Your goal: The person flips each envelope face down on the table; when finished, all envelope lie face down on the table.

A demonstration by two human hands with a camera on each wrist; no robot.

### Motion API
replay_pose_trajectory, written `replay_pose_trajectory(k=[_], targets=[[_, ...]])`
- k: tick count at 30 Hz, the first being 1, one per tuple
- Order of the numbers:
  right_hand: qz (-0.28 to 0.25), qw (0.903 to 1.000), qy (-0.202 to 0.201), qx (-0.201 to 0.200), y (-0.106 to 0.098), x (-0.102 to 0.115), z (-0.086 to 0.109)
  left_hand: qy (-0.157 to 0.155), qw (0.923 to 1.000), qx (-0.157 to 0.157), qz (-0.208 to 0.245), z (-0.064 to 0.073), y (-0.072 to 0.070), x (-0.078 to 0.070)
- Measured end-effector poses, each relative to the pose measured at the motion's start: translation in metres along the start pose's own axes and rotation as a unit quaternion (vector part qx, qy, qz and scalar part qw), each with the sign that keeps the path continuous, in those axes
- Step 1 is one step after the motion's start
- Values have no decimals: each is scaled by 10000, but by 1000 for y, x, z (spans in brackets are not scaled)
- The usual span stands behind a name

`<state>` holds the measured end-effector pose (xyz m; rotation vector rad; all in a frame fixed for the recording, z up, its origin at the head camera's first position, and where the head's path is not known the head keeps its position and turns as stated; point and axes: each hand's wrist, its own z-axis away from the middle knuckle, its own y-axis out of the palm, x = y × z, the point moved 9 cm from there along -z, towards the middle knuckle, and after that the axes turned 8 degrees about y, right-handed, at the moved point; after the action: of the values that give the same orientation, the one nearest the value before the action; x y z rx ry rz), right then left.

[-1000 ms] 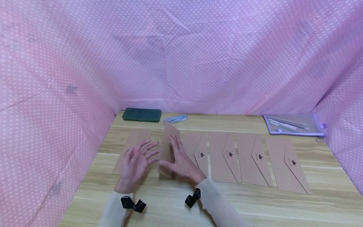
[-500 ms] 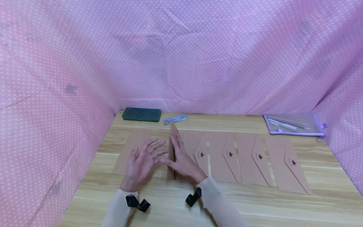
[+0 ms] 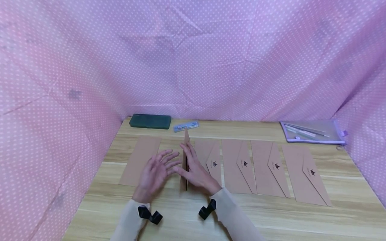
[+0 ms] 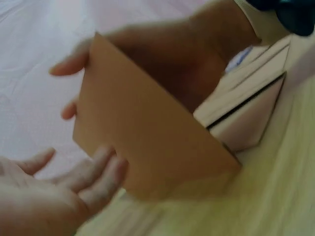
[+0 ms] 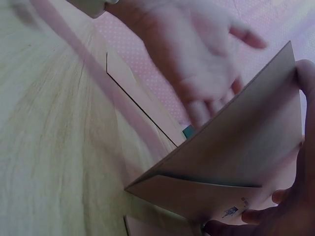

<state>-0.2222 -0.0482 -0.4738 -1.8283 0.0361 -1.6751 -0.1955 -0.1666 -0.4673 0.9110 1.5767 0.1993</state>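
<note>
A brown paper envelope point(image 3: 184, 167) stands on edge between my hands, seen nearly edge-on in the head view. The right hand point(image 3: 197, 172) holds it from the right, its thumb at one edge and its fingers against the flap side. That flap point(image 5: 197, 194) stands a little away from the body in the right wrist view and bears a small black crown print. My left hand point(image 3: 156, 172) is on the other side, palm up with fingers spread. Its fingertips overlap the plain brown face point(image 4: 133, 113) in the left wrist view.
A plain-side-up envelope point(image 3: 140, 160) lies at the left. Several crown-printed envelopes point(image 3: 235, 167) lie in a row to the right. Along the back are a dark green case point(image 3: 150, 121), a small blue packet point(image 3: 186, 126) and a purple-edged zip pouch point(image 3: 312, 132) with pens.
The envelope has swung from leaning left to nearly upright and shifted slightly right. My left hand has moved right along with it; the right hand has barely moved.
</note>
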Motion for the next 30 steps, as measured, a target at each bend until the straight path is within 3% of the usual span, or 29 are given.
replay_pose_trajectory(k=[4, 7, 14, 24, 30], targets=[[-148, 9999, 4, 4, -2, -1, 3, -416, 9986, -313, -120, 3, -12, 14], [-183, 9998, -80, -28, -5, 0, 5, -585, 9980, -199, -96, 3, -12, 21], [-284, 9995, -115, -30, -10, -2, 9, -774, 9970, 43, 32, 4, -4, 26], [-1024, 9947, -26, -1, -13, -14, 14, -887, 9961, 31, -14, 4, -5, 30], [-1192, 9928, 140, 63, -18, -18, 18, -905, 9959, 60, 33, 5, -4, 29]])
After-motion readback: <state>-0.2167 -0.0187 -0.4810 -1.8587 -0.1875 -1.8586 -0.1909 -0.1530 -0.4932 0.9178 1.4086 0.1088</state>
